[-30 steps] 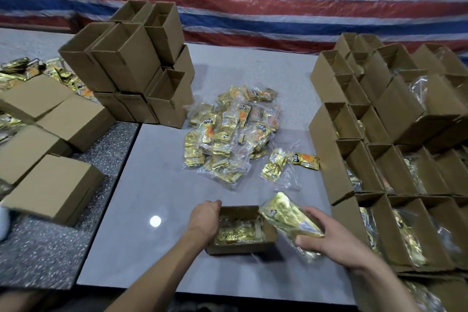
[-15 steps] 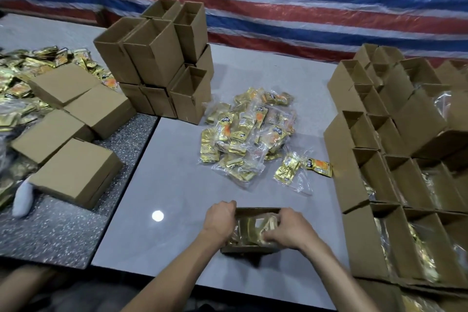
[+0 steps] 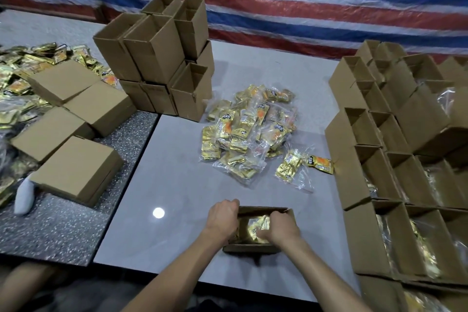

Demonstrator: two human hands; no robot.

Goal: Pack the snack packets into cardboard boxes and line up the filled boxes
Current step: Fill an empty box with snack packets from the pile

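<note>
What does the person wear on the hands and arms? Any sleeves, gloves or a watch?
Nothing that shows. The left hand and the right hand are bare, without gloves. Both forearms are bare to the picture's lower edge: no sleeve, watch or bracelet in view.

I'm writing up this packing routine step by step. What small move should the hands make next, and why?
Probably push the packets flat into the box. The left hand grips the box's left wall, and the right hand, fingers curled, is inside on the gold packets, so tucking looks unfinished. The filled boxes stand to the right.
</note>
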